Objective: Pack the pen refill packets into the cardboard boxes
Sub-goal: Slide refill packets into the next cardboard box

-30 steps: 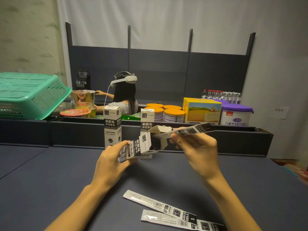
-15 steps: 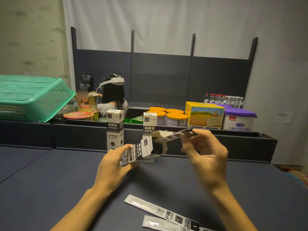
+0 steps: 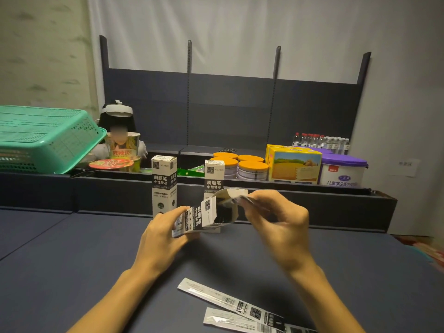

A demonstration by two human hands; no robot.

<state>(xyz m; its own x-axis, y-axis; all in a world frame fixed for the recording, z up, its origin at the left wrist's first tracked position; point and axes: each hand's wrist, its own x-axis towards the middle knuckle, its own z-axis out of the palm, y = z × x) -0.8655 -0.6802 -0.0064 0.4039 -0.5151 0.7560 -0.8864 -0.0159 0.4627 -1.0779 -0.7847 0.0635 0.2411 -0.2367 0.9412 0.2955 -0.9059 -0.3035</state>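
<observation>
Cardboard black-and-white box (image 3: pixel 204 217) mid-frame, gripped by left hand (image 3: pixel 161 239); right hand (image 3: pixel 278 224) fingers pinch silvery refill packet (image 3: pixel 249 200) into its open mouth.

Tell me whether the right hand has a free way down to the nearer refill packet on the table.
Probably yes, once it lets go. The right hand is pinching a packet into the open box held by the left hand. The nearer packet lies uncovered on the table, below that wrist.

The dark blue table (image 3: pixel 72 272) carries two upright refill boxes (image 3: pixel 164 186) and two flat refill packets (image 3: pixel 228 300).
</observation>
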